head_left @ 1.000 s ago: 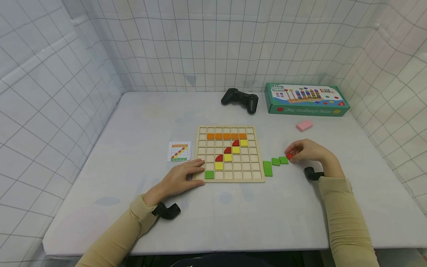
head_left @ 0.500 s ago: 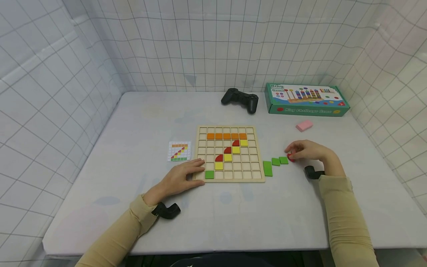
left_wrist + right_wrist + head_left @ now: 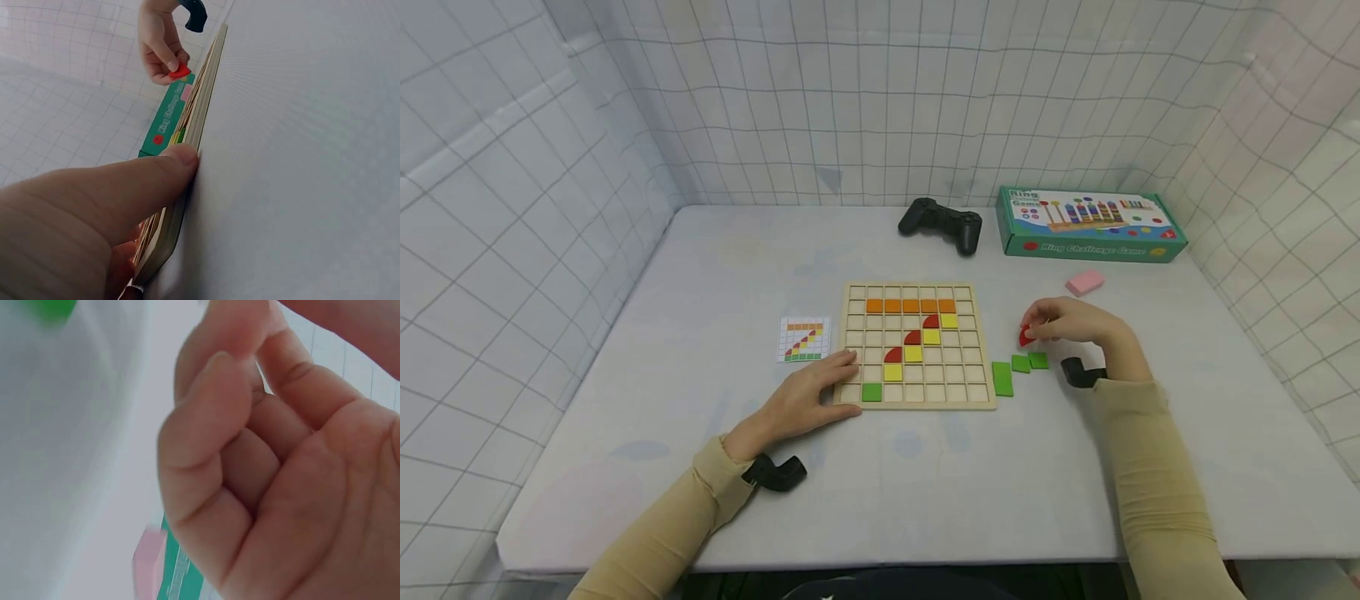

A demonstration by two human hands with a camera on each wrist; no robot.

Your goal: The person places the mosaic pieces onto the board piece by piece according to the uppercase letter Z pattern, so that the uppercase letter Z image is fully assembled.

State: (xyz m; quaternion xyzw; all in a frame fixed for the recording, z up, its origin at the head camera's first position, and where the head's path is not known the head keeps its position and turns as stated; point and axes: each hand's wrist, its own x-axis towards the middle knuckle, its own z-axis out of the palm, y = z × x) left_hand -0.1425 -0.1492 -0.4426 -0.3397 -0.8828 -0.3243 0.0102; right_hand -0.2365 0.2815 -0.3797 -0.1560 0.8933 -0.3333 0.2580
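Note:
A wooden grid board (image 3: 958, 392) lies mid-table with orange, red, yellow and green pieces set in its cells. My left hand (image 3: 808, 396) rests on its lower left corner, fingers extended; the thumb (image 3: 169, 165) touches the front edge in the left wrist view. Between thumb and fingertips, my right hand (image 3: 1075, 321) pinches a red quarter-circle tile (image 3: 1025, 336) above the table, right of the board. Below that hand lie a green rectangular piece (image 3: 1002, 379) and two small green square tiles, one (image 3: 1038, 360) nearest the hand. The right wrist view does not show the red tile.
A pattern card (image 3: 803, 339) lies left of the board. Behind are a black game controller (image 3: 940, 225) and a green game box (image 3: 1093, 225), with a pink block (image 3: 1085, 283) in front of the box. Grid-patterned cloth walls (image 3: 880, 100) surround the table's back and sides.
My right hand has lifted the red tile off the table and carried it left and away from me, toward the board. My left hand stays in place.

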